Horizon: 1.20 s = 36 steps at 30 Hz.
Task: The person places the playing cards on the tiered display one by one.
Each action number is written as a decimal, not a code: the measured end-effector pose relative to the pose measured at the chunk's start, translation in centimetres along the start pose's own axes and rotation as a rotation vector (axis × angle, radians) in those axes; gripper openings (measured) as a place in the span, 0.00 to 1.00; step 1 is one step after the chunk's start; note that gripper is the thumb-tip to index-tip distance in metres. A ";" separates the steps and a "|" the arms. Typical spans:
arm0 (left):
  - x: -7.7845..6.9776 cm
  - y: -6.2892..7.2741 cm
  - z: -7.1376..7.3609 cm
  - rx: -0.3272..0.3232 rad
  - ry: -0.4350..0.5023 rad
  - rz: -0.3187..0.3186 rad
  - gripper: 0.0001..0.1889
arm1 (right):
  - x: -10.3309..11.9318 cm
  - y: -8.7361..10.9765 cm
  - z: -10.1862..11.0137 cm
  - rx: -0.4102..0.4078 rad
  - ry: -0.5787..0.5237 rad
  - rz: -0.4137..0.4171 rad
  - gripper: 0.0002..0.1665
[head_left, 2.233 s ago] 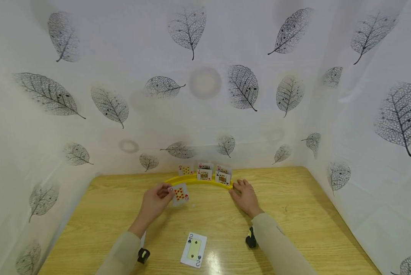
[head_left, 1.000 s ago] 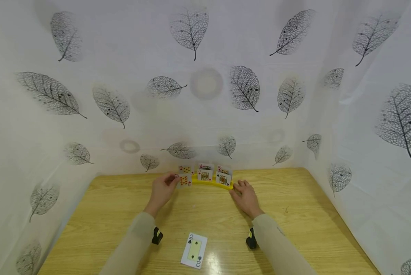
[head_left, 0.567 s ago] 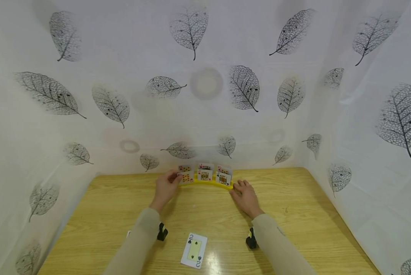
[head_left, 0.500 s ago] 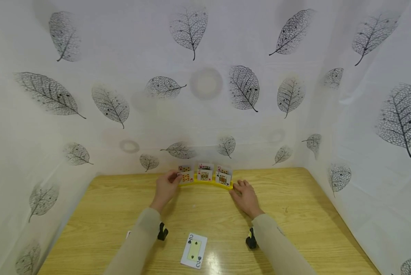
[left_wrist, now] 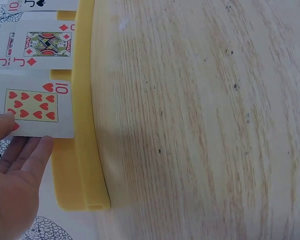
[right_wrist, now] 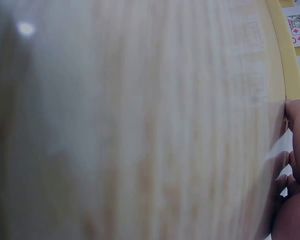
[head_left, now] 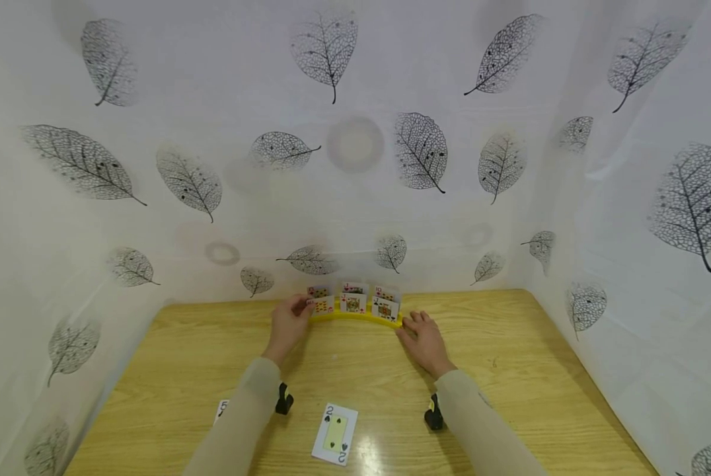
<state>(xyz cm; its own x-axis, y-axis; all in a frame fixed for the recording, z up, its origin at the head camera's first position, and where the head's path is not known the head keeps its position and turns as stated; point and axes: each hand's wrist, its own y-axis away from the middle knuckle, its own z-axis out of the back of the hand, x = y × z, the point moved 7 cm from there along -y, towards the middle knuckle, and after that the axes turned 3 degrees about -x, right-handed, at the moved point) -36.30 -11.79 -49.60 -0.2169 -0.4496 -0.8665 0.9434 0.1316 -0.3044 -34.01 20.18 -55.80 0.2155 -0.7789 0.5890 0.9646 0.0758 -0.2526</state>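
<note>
A curved yellow card holder [head_left: 358,315] stands near the table's back edge. My left hand [head_left: 287,325] pinches the ten of hearts [left_wrist: 49,127] by its left side, thumb on the face and fingers behind. The card's lower edge meets the holder's front rail [left_wrist: 86,155] at the left. Beside it stand the jack of diamonds [head_left: 353,304] and a black jack [head_left: 385,309]. Behind them is a second row: a red card [head_left: 318,291], a red jack [head_left: 354,288] and a red ten [head_left: 388,293]. My right hand [head_left: 424,340] grips the holder's right end between thumb and fingers.
The two of spades [head_left: 334,434] lies face up on the wooden table [head_left: 480,370]. Part of a five [head_left: 221,408] shows beside my left sleeve [head_left: 236,416]. A leaf-printed white curtain [head_left: 355,198] rises behind and along both sides.
My left hand has carried the ten of hearts forward from in front of the holder to its front left slot. The right hand stays at the holder's end. The five's corner has come into view.
</note>
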 end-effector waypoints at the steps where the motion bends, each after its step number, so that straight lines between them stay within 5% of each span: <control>1: 0.0 0.0 0.0 0.002 -0.002 0.004 0.08 | 0.0 0.0 0.0 -0.001 -0.005 0.001 0.30; 36: 1.0 -0.1 -0.6 0.012 -0.029 0.008 0.07 | 0.4 0.1 0.3 0.001 -0.017 -0.014 0.30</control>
<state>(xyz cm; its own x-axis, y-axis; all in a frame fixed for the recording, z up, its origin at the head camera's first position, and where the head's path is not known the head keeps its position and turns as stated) -36.80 -11.68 -50.63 -0.2021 -0.4742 -0.8569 0.9481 0.1244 -0.2925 -33.74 20.07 -55.38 0.2045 -0.7691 0.6055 0.9677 0.0658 -0.2432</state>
